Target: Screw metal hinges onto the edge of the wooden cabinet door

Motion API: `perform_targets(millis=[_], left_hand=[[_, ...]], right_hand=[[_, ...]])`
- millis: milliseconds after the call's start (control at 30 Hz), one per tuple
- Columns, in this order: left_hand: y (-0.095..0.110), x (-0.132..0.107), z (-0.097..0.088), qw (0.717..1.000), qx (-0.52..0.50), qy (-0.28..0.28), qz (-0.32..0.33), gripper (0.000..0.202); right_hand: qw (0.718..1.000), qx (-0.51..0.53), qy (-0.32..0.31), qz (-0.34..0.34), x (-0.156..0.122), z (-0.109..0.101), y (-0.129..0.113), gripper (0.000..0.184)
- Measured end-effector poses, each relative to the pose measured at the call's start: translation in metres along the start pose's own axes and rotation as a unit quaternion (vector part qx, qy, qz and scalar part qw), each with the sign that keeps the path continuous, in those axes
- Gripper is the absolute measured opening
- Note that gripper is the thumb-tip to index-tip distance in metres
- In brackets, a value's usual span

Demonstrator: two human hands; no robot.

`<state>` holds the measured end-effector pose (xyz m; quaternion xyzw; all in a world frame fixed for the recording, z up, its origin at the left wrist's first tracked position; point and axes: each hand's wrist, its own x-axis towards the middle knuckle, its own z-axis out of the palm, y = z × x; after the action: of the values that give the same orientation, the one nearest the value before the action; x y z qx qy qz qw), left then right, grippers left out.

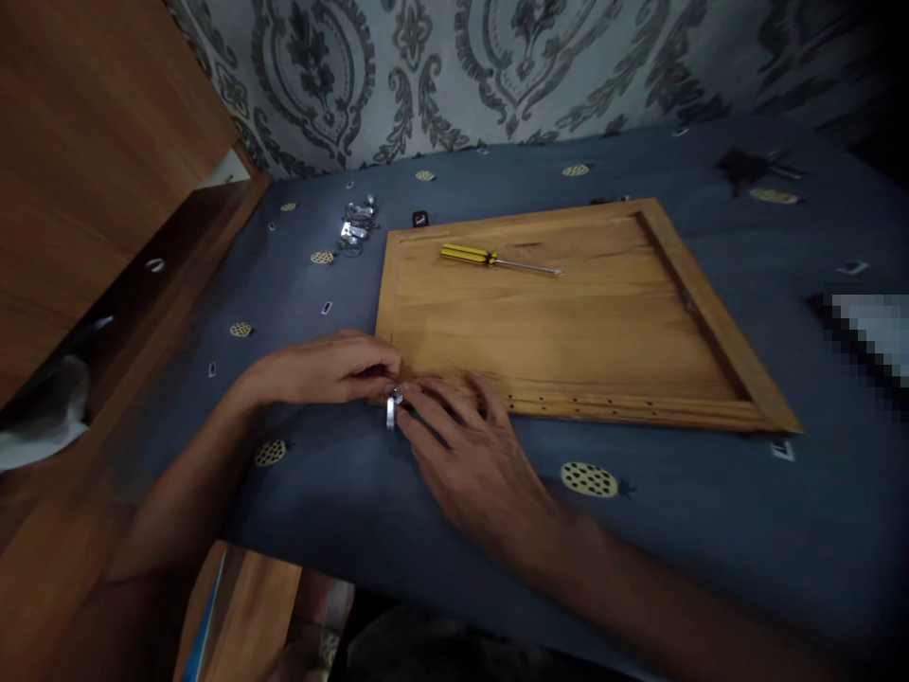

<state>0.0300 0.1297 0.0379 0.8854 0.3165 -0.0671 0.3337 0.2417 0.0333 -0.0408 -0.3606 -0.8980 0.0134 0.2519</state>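
A framed wooden panel lies flat on the cloth, with a row of dark holes along its near edge. At its near left corner sits a small silver metal hinge, partly covered by fingers. My left hand comes in from the left, its fingers curled in a pinch at the top of the hinge. My right hand rests over the near edge with fingers stretched and apart, the foremost ones beside the hinge. A screwdriver with a yellow and black handle lies on the panel.
Several metal hinges lie in a pile behind the panel's left end. A small black object sits at its back edge. Dark items lie at the back right, and a pixelated dark-edged object at the right. Wooden furniture stands left.
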Motion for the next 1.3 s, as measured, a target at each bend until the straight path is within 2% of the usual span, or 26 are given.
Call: perform_targets(millis=[200, 633, 867, 1133, 1300], left_hand=[[0.0028, 0.0013, 0.0005, 0.999, -0.012, 0.029, -0.011, 0.018], [0.0055, 0.0046, -0.0011, 0.996, -0.052, 0.07, 0.032, 0.016], [0.0039, -0.003, -0.0059, 0.997, -0.038, 0.068, 0.027, 0.022], [0.0098, -0.0009, -0.0033, 0.997, 0.001, 0.07, 0.017, 0.018], [0.0074, -0.0008, -0.0024, 0.998, 0.015, 0.062, 0.003, 0.013]], right_hand=[[1.0, 0.002, -0.01, -0.001, 0.0003, 0.0011, -0.0008, 0.032], [1.0, -0.003, -0.005, 0.002, -0.0002, 0.0008, -0.0006, 0.032], [1.0, 0.001, 0.001, -0.003, 0.0006, -0.0001, -0.0003, 0.03], [1.0, -0.004, -0.01, 0.001, 0.0, -0.0011, -0.0015, 0.032], [1.0, 0.001, 0.008, -0.007, 0.0002, 0.0, -0.0013, 0.031]])
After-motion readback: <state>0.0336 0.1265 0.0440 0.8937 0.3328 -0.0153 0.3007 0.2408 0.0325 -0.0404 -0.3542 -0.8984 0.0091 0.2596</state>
